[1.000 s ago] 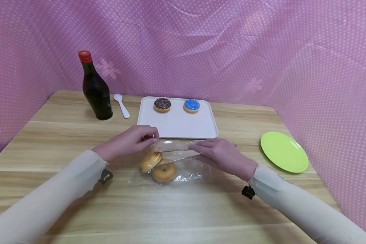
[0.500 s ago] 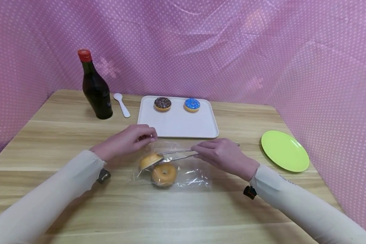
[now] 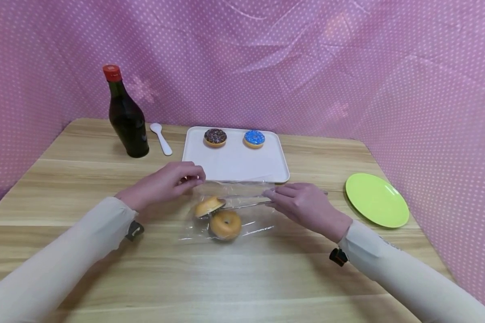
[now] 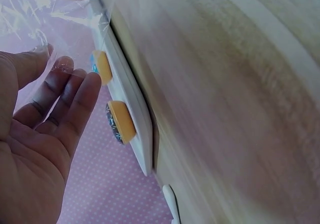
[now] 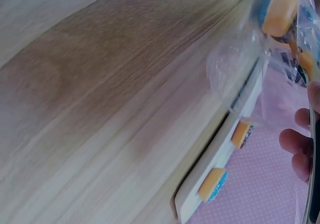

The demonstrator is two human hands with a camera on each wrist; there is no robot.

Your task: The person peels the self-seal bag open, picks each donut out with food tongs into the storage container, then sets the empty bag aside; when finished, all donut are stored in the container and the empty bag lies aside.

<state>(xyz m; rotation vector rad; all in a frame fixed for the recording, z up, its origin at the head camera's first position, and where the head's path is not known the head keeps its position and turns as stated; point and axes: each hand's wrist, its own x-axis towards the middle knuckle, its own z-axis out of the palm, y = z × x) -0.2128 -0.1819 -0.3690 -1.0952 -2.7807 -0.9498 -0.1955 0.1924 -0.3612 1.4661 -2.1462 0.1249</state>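
My left hand (image 3: 166, 180) pinches the edge of a clear plastic bag (image 3: 255, 228) between thumb and fingers, just in front of the white tray. Two doughnuts show inside the bag: one lies with its plain golden side up (image 3: 225, 225), the other is tilted (image 3: 209, 206) above it to the left. My right hand (image 3: 309, 208) grips metal tongs (image 3: 247, 205), whose arms reach into the bag and end at the tilted doughnut. In the right wrist view, the tongs (image 5: 315, 174) show a dark grip under the fingers, and the bag hangs off the table surface.
The white tray (image 3: 236, 166) holds a chocolate doughnut (image 3: 215, 137) and a blue doughnut (image 3: 254, 138). A dark bottle (image 3: 128, 121) with a red cap and a white spoon (image 3: 161, 140) are at back left. A green plate (image 3: 376, 200) lies at right.
My right hand has shifted slightly right with the tongs, and the doughnuts in the bag have moved right too. My left hand has drawn a little to the left.
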